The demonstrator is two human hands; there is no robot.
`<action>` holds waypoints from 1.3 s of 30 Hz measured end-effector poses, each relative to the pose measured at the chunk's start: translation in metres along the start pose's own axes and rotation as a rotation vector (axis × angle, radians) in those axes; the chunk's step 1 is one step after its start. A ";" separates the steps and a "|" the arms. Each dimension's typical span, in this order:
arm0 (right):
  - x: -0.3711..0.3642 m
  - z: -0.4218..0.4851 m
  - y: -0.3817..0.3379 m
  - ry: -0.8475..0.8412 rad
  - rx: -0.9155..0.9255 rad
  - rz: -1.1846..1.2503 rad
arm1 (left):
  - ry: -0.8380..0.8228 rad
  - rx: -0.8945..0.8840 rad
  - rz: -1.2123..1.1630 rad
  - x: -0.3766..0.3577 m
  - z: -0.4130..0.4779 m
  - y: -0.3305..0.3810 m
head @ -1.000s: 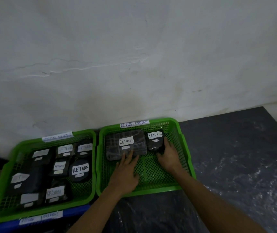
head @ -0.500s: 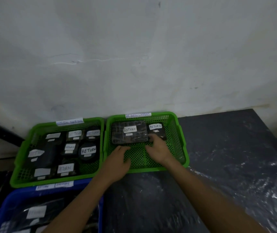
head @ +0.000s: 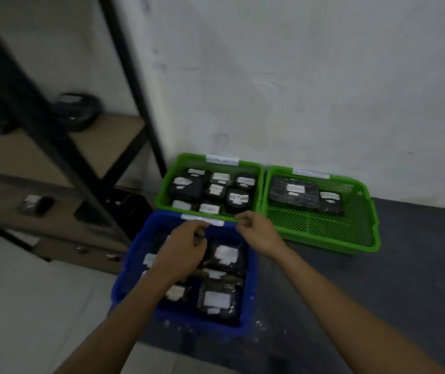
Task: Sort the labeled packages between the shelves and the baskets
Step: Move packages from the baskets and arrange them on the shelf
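A blue basket (head: 252, 282) sits on the floor close to me, holding several black packages with white labels, one of them (head: 217, 299) near its front. My left hand (head: 182, 251) hovers over its far half, fingers loosely curled and holding nothing. My right hand (head: 256, 232) hangs above the blue basket's far right corner, fingers half curled, also with nothing in it. Behind stand two green baskets: the left green basket (head: 162, 191) is packed with labeled black packages, the right green basket (head: 361, 220) holds a large flat package (head: 294, 191) and a small package (head: 330, 202).
A dark metal shelf rack (head: 62, 147) stands at the left, with black packages on its boards, one bundle (head: 78, 110) on the upper board. A white wall runs behind the baskets. Dark plastic sheeting (head: 418, 265) covers the floor to the right.
Both hands have drawn out of the right green basket and come over the blue basket. My view has swung left and back, bringing the shelf rack into sight.
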State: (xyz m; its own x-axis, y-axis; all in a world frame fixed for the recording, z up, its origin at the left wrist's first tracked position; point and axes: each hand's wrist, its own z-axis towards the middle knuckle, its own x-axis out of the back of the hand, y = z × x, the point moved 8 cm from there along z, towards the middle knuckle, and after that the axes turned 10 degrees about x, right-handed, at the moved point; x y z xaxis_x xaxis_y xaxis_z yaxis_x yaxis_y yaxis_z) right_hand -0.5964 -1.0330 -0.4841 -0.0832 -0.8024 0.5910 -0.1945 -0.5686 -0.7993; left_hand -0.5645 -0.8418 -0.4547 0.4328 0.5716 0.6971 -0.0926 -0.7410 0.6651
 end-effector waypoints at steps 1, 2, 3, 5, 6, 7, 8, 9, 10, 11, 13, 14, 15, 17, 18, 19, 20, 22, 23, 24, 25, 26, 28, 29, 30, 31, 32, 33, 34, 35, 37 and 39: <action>-0.019 -0.008 -0.015 -0.006 0.014 0.001 | 0.019 0.017 -0.039 0.016 -0.019 -0.024; -0.039 -0.015 -0.030 -0.019 0.019 0.008 | 0.050 0.024 -0.061 0.034 -0.038 -0.049; -0.060 -0.023 -0.044 -0.038 0.022 0.012 | 0.097 0.028 -0.067 0.050 -0.058 -0.076; -0.102 -0.039 -0.073 -0.072 0.034 0.016 | 0.200 0.043 -0.080 0.081 -0.099 -0.131; -0.124 -0.048 -0.087 -0.078 0.041 0.029 | 0.235 0.047 -0.088 0.095 -0.120 -0.157; -0.144 -0.056 -0.101 -0.074 0.045 0.049 | 0.252 0.055 -0.093 0.107 -0.141 -0.180; -0.165 -0.066 -0.115 -0.062 0.051 0.065 | 0.250 0.080 -0.086 0.119 -0.163 -0.203; -0.184 -0.074 -0.129 -0.046 0.059 0.076 | 0.245 0.108 -0.080 0.130 -0.183 -0.224; -0.205 -0.082 -0.141 -0.035 0.065 0.085 | 0.243 0.135 -0.068 0.141 -0.202 -0.245; -0.225 -0.090 -0.154 -0.034 0.063 0.098 | 0.245 0.153 -0.055 0.152 -0.219 -0.264; -0.266 -0.102 -0.175 -0.051 0.052 0.122 | 0.247 0.189 -0.030 0.174 -0.249 -0.297; -0.283 -0.107 -0.185 -0.059 0.047 0.131 | 0.255 0.204 -0.029 0.184 -0.260 -0.311; -0.299 -0.109 -0.193 -0.067 0.036 0.140 | 0.263 0.221 -0.033 0.195 -0.268 -0.323; -0.329 -0.109 -0.209 -0.083 0.010 0.149 | 0.297 0.244 -0.040 0.216 -0.280 -0.348; -0.344 -0.109 -0.213 -0.091 -0.001 0.153 | 0.311 0.255 -0.046 0.224 -0.284 -0.360; -0.359 -0.108 -0.218 -0.097 -0.009 0.163 | 0.323 0.267 -0.059 0.232 -0.289 -0.371; -0.372 -0.107 -0.222 -0.102 -0.017 0.169 | 0.333 0.276 -0.072 0.238 -0.292 -0.382; -0.397 -0.103 -0.226 -0.117 -0.037 0.177 | 0.336 0.292 -0.084 0.249 -0.293 -0.403; -0.408 -0.101 -0.227 -0.122 -0.051 0.176 | 0.330 0.297 -0.084 0.255 -0.292 -0.411; -0.418 -0.098 -0.230 -0.125 -0.067 0.171 | 0.322 0.300 -0.081 0.262 -0.290 -0.420; -0.427 -0.095 -0.231 -0.123 -0.081 0.170 | 0.315 0.303 -0.077 0.268 -0.287 -0.429; -0.435 -0.092 -0.232 -0.115 -0.099 0.167 | 0.307 0.306 -0.073 0.276 -0.284 -0.439; -0.453 -0.085 -0.234 -0.099 -0.133 0.160 | 0.298 0.318 -0.073 0.294 -0.275 -0.458; -0.462 -0.081 -0.235 -0.095 -0.155 0.161 | 0.296 0.325 -0.073 0.304 -0.270 -0.468; -0.469 -0.080 -0.235 -0.094 -0.178 0.161 | 0.291 0.326 -0.069 0.311 -0.266 -0.475; -0.480 -0.077 -0.237 -0.102 -0.198 0.163 | 0.282 0.328 -0.066 0.320 -0.262 -0.485; -0.489 -0.076 -0.239 -0.111 -0.216 0.166 | 0.275 0.331 -0.066 0.327 -0.259 -0.494; -0.497 -0.074 -0.242 -0.114 -0.225 0.175 | 0.272 0.330 -0.067 0.335 -0.253 -0.502; -0.504 -0.070 -0.246 -0.115 -0.236 0.183 | 0.266 0.330 -0.071 0.343 -0.247 -0.511; -0.511 -0.066 -0.251 -0.110 -0.247 0.192 | 0.260 0.335 -0.077 0.351 -0.240 -0.519; -0.521 -0.055 -0.263 -0.091 -0.271 0.212 | 0.238 0.332 -0.094 0.366 -0.224 -0.531; -0.530 -0.040 -0.274 -0.061 -0.287 0.224 | 0.218 0.312 -0.112 0.381 -0.202 -0.541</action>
State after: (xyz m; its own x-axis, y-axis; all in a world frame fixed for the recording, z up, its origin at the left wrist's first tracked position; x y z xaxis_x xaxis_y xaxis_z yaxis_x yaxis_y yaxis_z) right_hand -0.5380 -0.4452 -0.5739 -0.0977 -0.9156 0.3901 -0.4446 -0.3106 -0.8402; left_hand -0.5307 -0.1523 -0.4946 0.2209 0.6912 0.6880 0.2357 -0.7224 0.6501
